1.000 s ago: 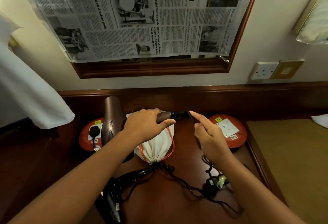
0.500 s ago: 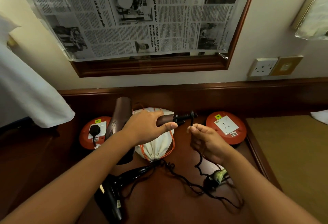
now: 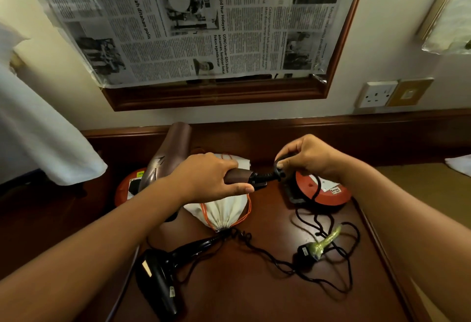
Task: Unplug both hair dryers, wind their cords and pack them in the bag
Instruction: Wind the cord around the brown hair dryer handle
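Observation:
My left hand grips the handle of a brown hair dryer, held above the white drawstring bag with orange cord. My right hand pinches the dryer's black cord close to the handle end, looped over the right red socket reel. The cord trails down to a loose plug with a greenish tie on the desk. A black hair dryer lies on the desk near me, its cord running toward the bag's mouth.
A second red socket reel with a plug in it sits at the left, partly behind the brown dryer. A wall socket is at the right. A newspaper-covered framed mirror hangs above. White cloth hangs left.
My right hand has risen from below the cord to the handle end of the brown dryer, bringing a loop of cord up with it. The left hand holds steady.

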Available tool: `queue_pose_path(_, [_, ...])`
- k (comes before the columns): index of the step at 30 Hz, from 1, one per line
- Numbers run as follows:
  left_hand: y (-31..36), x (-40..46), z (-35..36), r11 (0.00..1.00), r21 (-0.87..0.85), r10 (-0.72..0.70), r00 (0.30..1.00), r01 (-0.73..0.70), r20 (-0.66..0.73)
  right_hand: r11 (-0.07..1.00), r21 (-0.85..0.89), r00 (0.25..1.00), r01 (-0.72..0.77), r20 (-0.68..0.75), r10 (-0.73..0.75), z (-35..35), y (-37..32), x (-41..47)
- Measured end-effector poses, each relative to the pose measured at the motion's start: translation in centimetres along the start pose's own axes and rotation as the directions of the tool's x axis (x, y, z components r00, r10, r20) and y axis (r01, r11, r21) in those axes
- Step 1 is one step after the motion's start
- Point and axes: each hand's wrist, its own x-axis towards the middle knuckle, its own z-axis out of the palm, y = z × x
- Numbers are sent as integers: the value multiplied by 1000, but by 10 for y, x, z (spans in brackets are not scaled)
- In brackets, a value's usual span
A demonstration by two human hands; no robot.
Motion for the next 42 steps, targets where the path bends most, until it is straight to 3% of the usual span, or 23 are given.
queue_pose_path(6, [3, 3, -3, 988, 147, 38, 999, -40, 16, 901, -407, 986, 149, -5, -165, 4, -19, -3])
queue_pose_path(11, [6, 4, -1, 978, 207, 24, 998, -38, 66, 806, -559, 976, 196, 30, -217, 13, -21, -7])
queue_pose_path(19, [12, 13, 8, 979, 123, -170, 982, 160, 80, 705, -689, 962, 168, -43, -271, 31, -23, -18])
queue_pose_path(24, [4, 20, 11, 955, 1, -296, 955, 296, 9, 890, -440, 961, 123, -172, -217, 49, -7, -36])
queue_pose_path(29, [4, 22, 13, 948, -78, -312, 949, 308, -49, 923, -339, 887, 183, -348, -304, 75, 14, -41])
queue_pose_path(33, [3, 19, 13, 952, -121, -292, 953, 281, -79, 967, -167, 870, 190, -428, -245, 84, 25, -40])
queue_pose_path(39, [3, 14, 12, 956, -159, -261, 963, 248, -68, 991, 42, 916, 125, -389, -99, 78, 33, -34])
queue_pose_path(42, [3, 13, 8, 957, -205, -224, 972, 205, -74, 962, 257, 958, 87, -288, -10, 76, 35, -31])
